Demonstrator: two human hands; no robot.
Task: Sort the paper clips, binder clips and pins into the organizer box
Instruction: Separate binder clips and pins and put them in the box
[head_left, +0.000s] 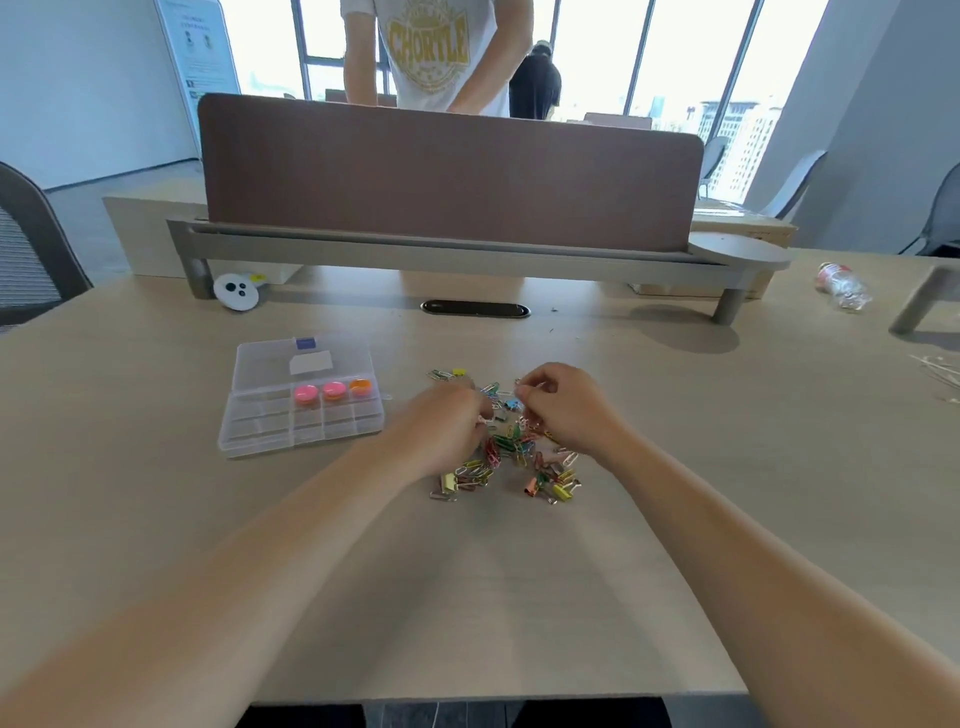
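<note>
Over the clip pile (511, 452), left hand (441, 421) and right hand (566, 405) fingers pinch clips (485, 418).

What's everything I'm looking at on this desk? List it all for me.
Table: one, light wood, under everything.
Organizer box: one, clear, open, left of the pile.
Round items: three, two pink, one orange, inside the box.
Clip pile: many pieces, mixed colours, table centre.
Divider: one, brown, at the back.
Bottle: one, clear, lying far right.
Round device: one, white, back left.
Left hand: one, over the pile's left side.
Right hand: one, over the pile's right side.
</note>
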